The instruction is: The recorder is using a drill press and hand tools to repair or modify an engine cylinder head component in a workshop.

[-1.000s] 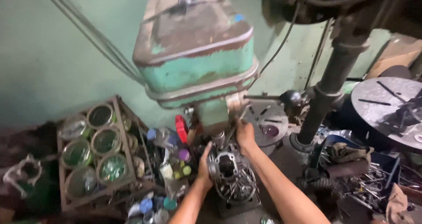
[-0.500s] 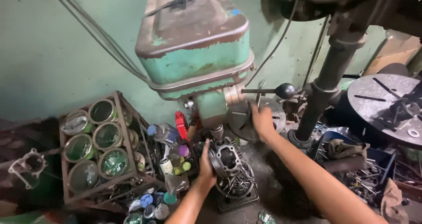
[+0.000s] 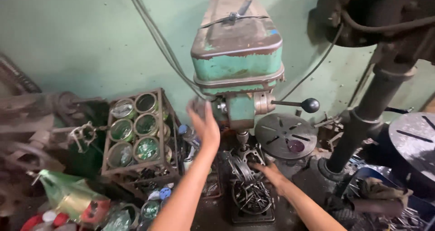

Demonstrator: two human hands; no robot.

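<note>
Head view, left hand: The left hand point(image 3: 205, 124) is up in the air now, beside the green drill point(image 3: 238, 63). Its fingers are spread and it holds nothing. A moment ago it was down on the metal part.
Head view, right hand: The right hand point(image 3: 268, 171) is low now, pressed on the metal part point(image 3: 242, 165). Its fingers are hard to see, so I cannot tell how they sit. Before, it was up near the handle point(image 3: 294, 104).
Part: It sits under the drill bit, on the base, touching the right hand.
Change: The hands have swapped jobs. The part looks held in place by one hand only.
Around: A crate point(image 3: 136, 133) of jars stands on the left. A round plate point(image 3: 285, 135) is on the right.
</note>
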